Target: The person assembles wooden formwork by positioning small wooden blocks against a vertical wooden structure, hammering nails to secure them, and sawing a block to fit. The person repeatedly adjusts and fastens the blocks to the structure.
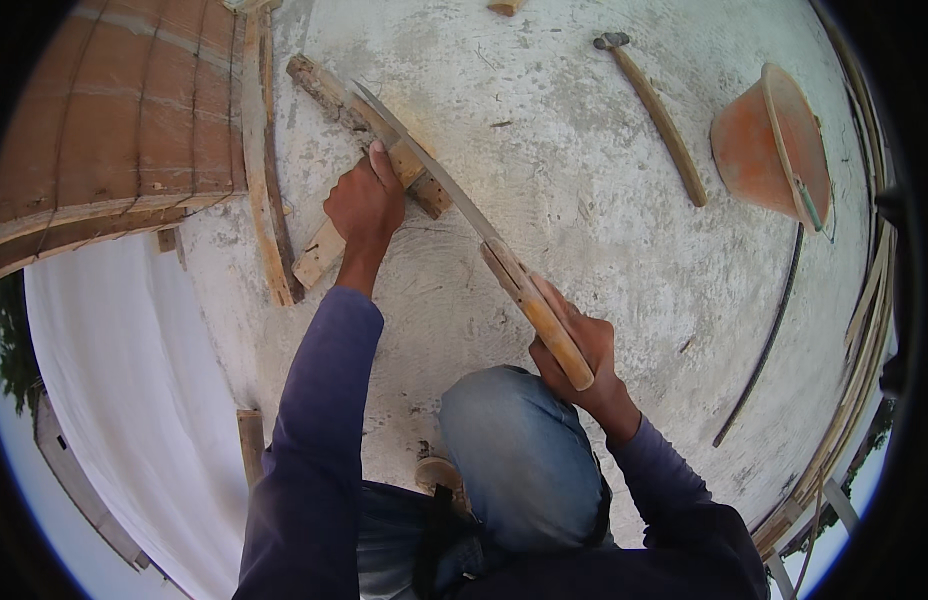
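My right hand [581,352] is wrapped around the worn wooden handle of a handsaw [537,310]. The saw's long, narrow blade [446,188] slants up to the left, across a pale wood offcut [322,250]. Closed on that offcut is my left hand [367,200], its thumb pointing up beside the blade; its other fingers are partly hidden. A rougher, darker length of wood [329,92] lies crosswise at the offcut's far end. Where the blade overlaps the wood, I cannot tell whether its teeth touch.
A hammer [656,115] and an orange bucket [734,135] lie on the concrete floor at the far right. A dark rod [769,340] is below the bucket. Reddish panelling [134,110] with a wooden batten [264,190] borders the left, above white sheeting [134,350]. My bent knee [519,440] is close below.
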Tool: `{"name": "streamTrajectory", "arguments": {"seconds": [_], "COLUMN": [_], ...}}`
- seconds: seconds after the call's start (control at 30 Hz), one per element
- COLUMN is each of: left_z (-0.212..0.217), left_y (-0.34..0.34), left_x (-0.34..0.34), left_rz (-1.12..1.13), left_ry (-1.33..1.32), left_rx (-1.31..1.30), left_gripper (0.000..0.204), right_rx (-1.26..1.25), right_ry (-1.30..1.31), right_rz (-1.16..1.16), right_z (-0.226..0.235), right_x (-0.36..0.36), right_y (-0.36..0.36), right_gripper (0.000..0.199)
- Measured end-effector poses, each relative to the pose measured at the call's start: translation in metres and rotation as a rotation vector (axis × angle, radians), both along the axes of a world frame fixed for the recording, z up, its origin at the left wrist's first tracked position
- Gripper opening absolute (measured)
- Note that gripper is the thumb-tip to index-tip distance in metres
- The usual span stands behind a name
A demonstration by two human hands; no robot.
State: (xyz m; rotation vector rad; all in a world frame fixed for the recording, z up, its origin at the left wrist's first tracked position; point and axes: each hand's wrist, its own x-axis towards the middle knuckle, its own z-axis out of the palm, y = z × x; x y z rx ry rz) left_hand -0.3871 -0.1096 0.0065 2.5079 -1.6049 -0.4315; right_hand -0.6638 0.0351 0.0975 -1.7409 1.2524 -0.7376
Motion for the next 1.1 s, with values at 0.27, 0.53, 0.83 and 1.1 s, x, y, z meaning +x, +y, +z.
{"name": "streamTrajectory", "arguments": {"seconds": [0.27, 0.53, 0.83, 1.1], "left_z": [0.003, 0.004, -0.004, 0.003], "left_y": [0.001, 0.003, 0.001, 0.005], "left_x": [-0.001, -0.006, 0.003, 0.001], "left_rz": [-0.009, 0.026, -0.012, -0.008], "left_ry": [0.001, -0.008, 0.009, -0.006], "left_rx": [-0.013, 0.022, -0.043, -0.035], "left_gripper": [0.072, 0.071, 0.072, 0.072], "right_rx": [-0.075, 0.054, -0.442, -0.509], "right_ry": [0.208, -0.036, 0.086, 0.165], "right_rz": [-0.015, -0.004, -0.083, -0.173], "right_z": [0.020, -0.038, 0.002, -0.049], "right_x": [-0.017, 0.037, -0.018, -0.044], "right_y": [0.036, -0.039, -0.017, 0.027], "right_gripper": [0.081, 0.075, 0.072, 0.066]}}
